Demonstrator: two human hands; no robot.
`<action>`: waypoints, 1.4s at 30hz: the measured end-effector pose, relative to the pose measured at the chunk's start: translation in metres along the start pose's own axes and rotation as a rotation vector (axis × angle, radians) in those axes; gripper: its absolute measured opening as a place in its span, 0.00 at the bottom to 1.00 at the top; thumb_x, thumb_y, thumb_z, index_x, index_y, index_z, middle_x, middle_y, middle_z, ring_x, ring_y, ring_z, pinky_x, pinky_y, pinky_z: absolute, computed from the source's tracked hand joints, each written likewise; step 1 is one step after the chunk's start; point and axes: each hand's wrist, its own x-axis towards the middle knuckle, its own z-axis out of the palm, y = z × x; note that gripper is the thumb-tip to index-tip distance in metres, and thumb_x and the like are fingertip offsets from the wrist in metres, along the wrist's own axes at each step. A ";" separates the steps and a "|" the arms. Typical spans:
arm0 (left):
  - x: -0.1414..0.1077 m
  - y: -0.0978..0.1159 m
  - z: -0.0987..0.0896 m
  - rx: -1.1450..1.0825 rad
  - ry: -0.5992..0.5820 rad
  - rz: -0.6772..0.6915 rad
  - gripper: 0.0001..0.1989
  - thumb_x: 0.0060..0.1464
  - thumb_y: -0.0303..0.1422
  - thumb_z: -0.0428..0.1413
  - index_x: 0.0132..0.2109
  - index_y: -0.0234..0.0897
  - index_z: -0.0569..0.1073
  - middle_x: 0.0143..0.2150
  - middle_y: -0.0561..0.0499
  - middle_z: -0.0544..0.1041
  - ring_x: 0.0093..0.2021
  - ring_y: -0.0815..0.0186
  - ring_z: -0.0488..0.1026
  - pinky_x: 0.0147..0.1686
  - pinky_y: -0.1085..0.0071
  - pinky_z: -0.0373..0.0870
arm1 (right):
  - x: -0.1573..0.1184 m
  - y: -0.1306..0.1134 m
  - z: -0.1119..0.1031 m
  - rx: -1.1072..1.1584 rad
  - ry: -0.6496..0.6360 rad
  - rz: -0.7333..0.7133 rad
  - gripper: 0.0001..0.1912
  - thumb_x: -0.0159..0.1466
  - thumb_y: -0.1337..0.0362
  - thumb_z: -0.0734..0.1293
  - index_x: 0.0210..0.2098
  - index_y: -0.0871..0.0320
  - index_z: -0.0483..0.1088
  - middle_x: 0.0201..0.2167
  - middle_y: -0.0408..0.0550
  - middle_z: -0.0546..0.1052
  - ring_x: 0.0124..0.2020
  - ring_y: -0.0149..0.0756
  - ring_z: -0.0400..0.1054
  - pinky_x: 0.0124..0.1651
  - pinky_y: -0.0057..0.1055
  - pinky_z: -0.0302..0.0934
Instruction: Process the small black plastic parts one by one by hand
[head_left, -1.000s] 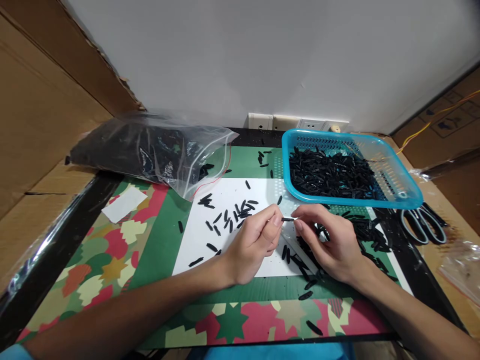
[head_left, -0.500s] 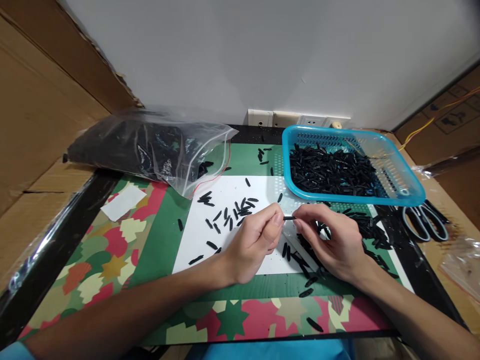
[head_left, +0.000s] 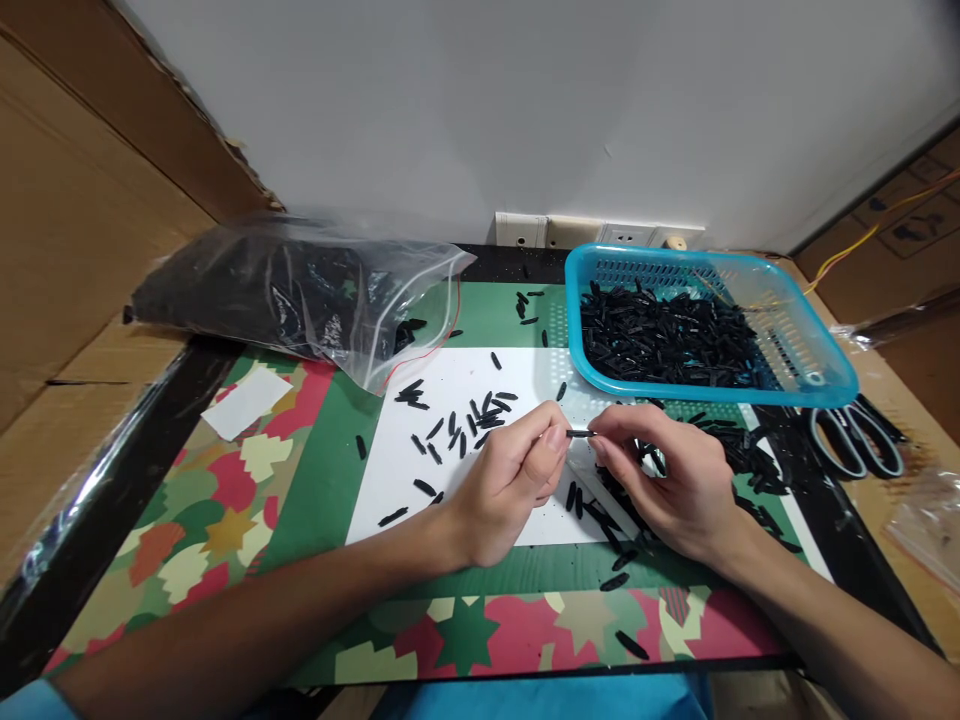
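Between my two hands, over the white sheet (head_left: 397, 450), a small slim black piece (head_left: 580, 434) lies level. My left hand (head_left: 517, 470) is curled, its thumb and forefinger pinching one end. The thumb and forefinger of my right hand (head_left: 667, 470) pinch the other end. Loose black pieces (head_left: 487, 410) of the same narrow shape lie scattered left of my hands. A denser heap (head_left: 742, 450) spreads under and beyond my right hand, which partly hides it.
A blue plastic basket (head_left: 712, 393) of black pieces stands at the back right. A clear zip bag (head_left: 300, 290) full of black material lies back left. Scissors (head_left: 855, 440) rest at the right edge. A white paper scrap (head_left: 247, 403) lies left, on the patterned mat (head_left: 202, 530).
Both hands keep their pinch on the small black piece and have barely moved. The whole view has shifted very slightly.
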 end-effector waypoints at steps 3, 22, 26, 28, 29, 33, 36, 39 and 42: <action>0.000 0.000 0.000 0.013 0.012 -0.003 0.19 0.76 0.48 0.48 0.37 0.41 0.61 0.24 0.62 0.57 0.21 0.75 0.48 0.21 0.75 0.48 | 0.000 0.000 0.001 -0.001 0.020 -0.007 0.08 0.73 0.72 0.67 0.47 0.54 0.73 0.34 0.44 0.83 0.29 0.32 0.78 0.34 0.27 0.73; -0.001 -0.002 0.001 0.138 0.031 0.028 0.19 0.76 0.47 0.48 0.37 0.41 0.62 0.24 0.62 0.54 0.22 0.73 0.50 0.24 0.72 0.49 | -0.005 -0.002 0.003 -0.058 0.151 -0.140 0.15 0.69 0.79 0.69 0.50 0.56 0.78 0.42 0.53 0.87 0.44 0.40 0.85 0.47 0.35 0.82; -0.001 -0.002 0.000 0.177 0.024 0.051 0.19 0.76 0.47 0.48 0.37 0.40 0.62 0.24 0.61 0.55 0.23 0.73 0.52 0.25 0.72 0.51 | -0.006 -0.002 0.004 -0.034 0.138 -0.132 0.15 0.70 0.81 0.68 0.48 0.56 0.78 0.41 0.51 0.87 0.43 0.38 0.85 0.46 0.32 0.82; -0.002 -0.003 0.000 0.192 0.023 0.056 0.19 0.77 0.47 0.48 0.37 0.40 0.62 0.24 0.61 0.55 0.23 0.73 0.52 0.25 0.72 0.52 | -0.005 -0.002 0.003 -0.014 0.136 -0.141 0.15 0.69 0.82 0.68 0.47 0.58 0.78 0.40 0.53 0.87 0.43 0.38 0.85 0.46 0.31 0.81; -0.002 -0.003 0.000 0.200 0.022 0.056 0.19 0.77 0.47 0.47 0.37 0.40 0.62 0.24 0.61 0.56 0.23 0.73 0.53 0.26 0.72 0.53 | -0.005 -0.002 0.003 -0.006 0.136 -0.139 0.15 0.68 0.82 0.68 0.46 0.59 0.78 0.40 0.53 0.87 0.43 0.38 0.85 0.46 0.31 0.81; -0.002 -0.003 0.000 0.227 0.014 0.063 0.19 0.77 0.46 0.47 0.38 0.41 0.62 0.24 0.60 0.57 0.24 0.72 0.54 0.26 0.71 0.55 | -0.003 -0.002 0.001 0.019 0.123 -0.120 0.13 0.67 0.82 0.70 0.44 0.60 0.79 0.39 0.55 0.87 0.42 0.40 0.85 0.46 0.33 0.81; -0.002 -0.004 -0.001 0.236 0.005 0.074 0.19 0.77 0.46 0.47 0.38 0.41 0.62 0.24 0.61 0.57 0.24 0.72 0.54 0.27 0.71 0.55 | -0.004 -0.002 0.002 0.028 0.128 -0.135 0.13 0.67 0.83 0.71 0.44 0.62 0.79 0.39 0.57 0.87 0.42 0.40 0.84 0.45 0.33 0.80; -0.003 -0.005 -0.001 0.246 -0.012 0.079 0.18 0.77 0.45 0.46 0.38 0.41 0.62 0.24 0.61 0.57 0.24 0.72 0.54 0.27 0.71 0.55 | -0.006 -0.001 0.003 0.028 0.138 -0.142 0.13 0.66 0.83 0.71 0.45 0.62 0.79 0.40 0.57 0.86 0.42 0.39 0.84 0.45 0.32 0.79; -0.003 -0.005 -0.001 0.263 -0.024 0.085 0.19 0.77 0.45 0.46 0.37 0.41 0.62 0.24 0.60 0.58 0.24 0.72 0.55 0.27 0.71 0.56 | -0.006 -0.002 0.004 0.029 0.130 -0.132 0.14 0.67 0.83 0.70 0.45 0.61 0.78 0.40 0.56 0.86 0.42 0.38 0.83 0.45 0.30 0.78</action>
